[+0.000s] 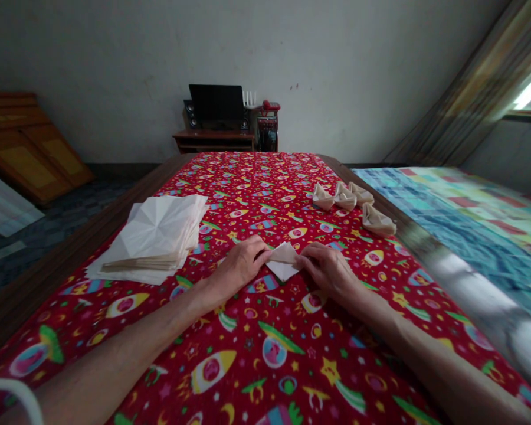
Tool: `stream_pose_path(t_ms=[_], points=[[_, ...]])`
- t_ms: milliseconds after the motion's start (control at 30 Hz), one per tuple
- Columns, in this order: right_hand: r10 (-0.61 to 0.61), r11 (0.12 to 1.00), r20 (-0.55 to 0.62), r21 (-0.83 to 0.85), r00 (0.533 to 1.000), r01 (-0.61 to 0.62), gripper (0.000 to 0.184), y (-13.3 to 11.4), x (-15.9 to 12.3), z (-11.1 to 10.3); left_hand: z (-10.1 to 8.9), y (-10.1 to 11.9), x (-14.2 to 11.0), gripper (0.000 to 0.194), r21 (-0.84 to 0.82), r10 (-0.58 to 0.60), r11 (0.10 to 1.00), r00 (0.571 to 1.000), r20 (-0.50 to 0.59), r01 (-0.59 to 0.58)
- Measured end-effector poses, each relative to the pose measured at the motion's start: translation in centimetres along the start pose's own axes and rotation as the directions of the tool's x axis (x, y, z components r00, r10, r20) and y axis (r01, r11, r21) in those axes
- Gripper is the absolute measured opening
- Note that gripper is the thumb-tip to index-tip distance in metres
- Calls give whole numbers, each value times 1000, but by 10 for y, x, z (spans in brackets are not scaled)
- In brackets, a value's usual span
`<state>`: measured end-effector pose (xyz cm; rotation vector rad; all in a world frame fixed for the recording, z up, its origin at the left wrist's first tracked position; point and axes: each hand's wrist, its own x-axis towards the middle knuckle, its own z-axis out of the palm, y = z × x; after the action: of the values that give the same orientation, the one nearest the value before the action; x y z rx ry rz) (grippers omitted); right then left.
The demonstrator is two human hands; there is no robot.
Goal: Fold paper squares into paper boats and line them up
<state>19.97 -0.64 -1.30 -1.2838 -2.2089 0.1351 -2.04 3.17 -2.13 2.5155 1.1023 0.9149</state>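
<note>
A small folded piece of white paper (284, 262) rests on the red patterned tablecloth (256, 324), between my two hands. My left hand (246, 260) pinches its left corner, thumb and fingers closed together. At the opposite corner my right hand (326, 267) grips the paper in the same way. To the left lies a stack of creased white paper sheets (157, 230), with thin folded strips along its near edge. Several finished-looking folded paper boats (346, 198) stand at the right; one paper boat (377, 221) sits nearer to me than the others.
Beyond the table's far end are a desk (215, 136) with a black monitor (216, 103) and speakers. A bed with a blue checked cover (451, 230) runs along the right side. A wooden cabinet (30, 141) stands at the left. A white curved object (15, 386) shows at bottom left.
</note>
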Motion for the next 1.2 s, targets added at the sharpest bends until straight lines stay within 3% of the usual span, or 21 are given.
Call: stream_pose_path(t_ms=[167, 333, 500, 767, 900, 933, 1033, 1133, 1200], points=[[16, 986, -77, -166, 997, -28, 26, 5, 1, 7, 0, 5, 0, 20, 54, -49, 997, 999, -5, 50], [51, 946, -48, -318, 998, -64, 27, 0, 4, 6, -1, 10, 1, 19, 75, -84, 994, 996, -3, 84], [101, 924, 18, -373, 995, -87, 27, -2, 6, 4, 4, 7, 2, 19, 88, -91, 991, 993, -70, 97], [110, 891, 37, -447, 993, -82, 27, -2, 6, 6, 0, 8, 4, 22, 106, -96, 989, 995, -28, 98], [155, 889, 90, -446, 984, -99, 26, -6, 10, 1, 0, 8, 4, 9, 132, -111, 984, 993, -38, 116], [161, 891, 99, -443, 982, -101, 26, -7, 10, 0, 1, 8, 4, 3, 145, -89, 985, 995, -50, 95], [163, 894, 104, -436, 981, -103, 25, -8, 11, 0, 0, 10, 3, 16, 223, 82, 972, 996, -43, -70], [150, 895, 77, -434, 986, -102, 24, -6, 9, 2, -2, 15, 0, 19, 300, 242, 921, 968, 63, -250], [144, 894, 55, -436, 988, -106, 24, -5, 8, 4, -2, 20, -4, 26, 309, 254, 908, 958, 135, -284]])
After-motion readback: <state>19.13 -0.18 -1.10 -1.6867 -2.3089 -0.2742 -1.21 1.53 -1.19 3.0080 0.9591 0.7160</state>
